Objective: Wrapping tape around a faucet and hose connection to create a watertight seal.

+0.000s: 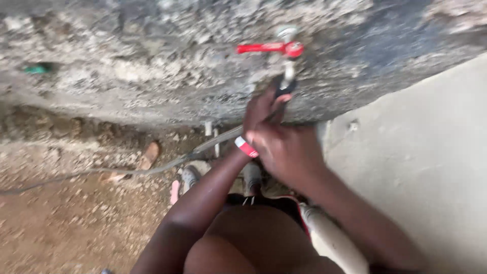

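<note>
Red-handled tap (pixel 287 56) on a rough grey stone wall (pixel 152 66), handle turned out to the left, metal spout pointing down. Just below the spout, both hands together. Left hand (pixel 261 109) uppermost, fingers curled round the dark end of a grey hose (pixel 152 167) where it meets the spout; a red-and-white band (pixel 246 147) at that wrist. Right hand (pixel 286 149) just under the left one, touching it, fingers bent inward; blurred, so whether closed on the hose or only pressed against the other hand cannot be told. Hose running down and away to the left of the tap, across brown dirt ground (pixel 66 223). Below the tap, at ground level, two grey shoes (pixel 192 175). Right of the tap, a smooth pale concrete slab (pixel 421 162). No bucket, basin or other vessel visible under the tap.
</note>
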